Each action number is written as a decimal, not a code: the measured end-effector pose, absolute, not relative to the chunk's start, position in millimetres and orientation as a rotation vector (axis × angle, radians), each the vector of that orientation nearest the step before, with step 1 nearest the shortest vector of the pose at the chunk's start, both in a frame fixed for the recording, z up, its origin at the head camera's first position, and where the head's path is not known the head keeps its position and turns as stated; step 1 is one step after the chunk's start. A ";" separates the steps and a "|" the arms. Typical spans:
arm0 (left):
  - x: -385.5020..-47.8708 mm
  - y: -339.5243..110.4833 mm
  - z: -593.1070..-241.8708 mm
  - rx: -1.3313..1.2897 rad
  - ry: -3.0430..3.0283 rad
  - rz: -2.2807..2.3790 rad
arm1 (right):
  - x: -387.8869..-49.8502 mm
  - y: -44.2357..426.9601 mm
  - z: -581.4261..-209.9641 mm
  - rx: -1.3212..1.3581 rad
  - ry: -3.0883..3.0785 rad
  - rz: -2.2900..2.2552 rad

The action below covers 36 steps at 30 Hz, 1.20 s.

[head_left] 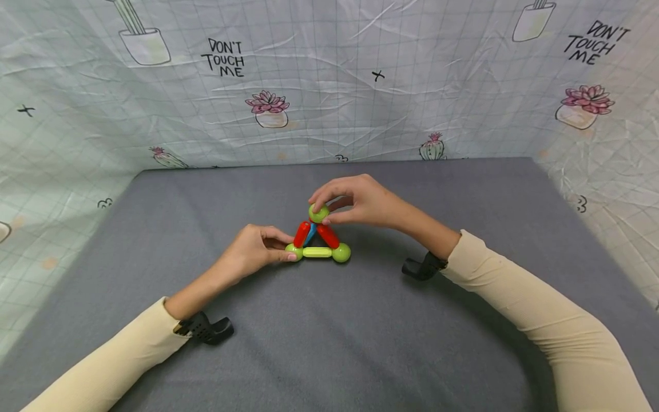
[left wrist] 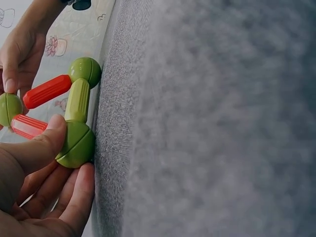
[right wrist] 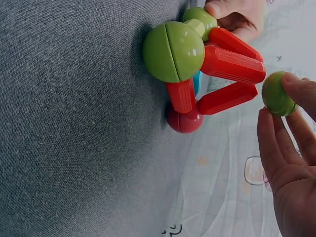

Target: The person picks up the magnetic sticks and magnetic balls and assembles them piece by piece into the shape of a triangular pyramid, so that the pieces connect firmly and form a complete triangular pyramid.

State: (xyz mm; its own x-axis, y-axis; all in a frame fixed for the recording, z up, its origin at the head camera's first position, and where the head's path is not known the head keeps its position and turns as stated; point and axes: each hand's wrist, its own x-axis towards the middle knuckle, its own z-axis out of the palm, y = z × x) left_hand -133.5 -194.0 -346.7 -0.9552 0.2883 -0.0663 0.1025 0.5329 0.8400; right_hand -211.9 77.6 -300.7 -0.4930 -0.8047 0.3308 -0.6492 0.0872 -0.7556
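A pyramid of toy balls and rods stands on the grey cloth. My left hand (head_left: pixel 252 252) pinches the green ball (left wrist: pixel 76 144) at its left base corner between thumb and fingers. At the top, my right hand (head_left: pixel 360 200) holds another green ball (right wrist: pixel 277 94) by its fingertips. Red rods (right wrist: pixel 234 64) lean up toward that ball; whether all of them touch it I cannot tell. Along the front base runs a yellow-green rod (head_left: pixel 317 252), ending in a green ball (head_left: pixel 341 252) at the right corner. A red ball (right wrist: pixel 185 121) and part of a blue rod (head_left: pixel 310 233) show behind.
Grey cloth (head_left: pixel 329 332) covers the table around the pyramid. A pale patterned sheet (head_left: pixel 329 86) hangs behind it and at both sides. Black wrist devices (head_left: pixel 208 329) sit below each wrist, near the cloth.
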 end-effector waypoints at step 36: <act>-157.8 -159.3 -346.3 0.419 2.590 1.322 | -212.5 103.3 -303.7 -1.471 2.327 -1.286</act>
State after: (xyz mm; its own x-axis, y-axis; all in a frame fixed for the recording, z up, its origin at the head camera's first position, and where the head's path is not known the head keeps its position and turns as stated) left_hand -157.8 -159.3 -346.3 -0.9391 0.3398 -0.0511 0.1579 0.5589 0.8141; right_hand -212.5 103.3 -303.7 -0.5272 -0.7830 0.3299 -0.6961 0.1753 -0.6962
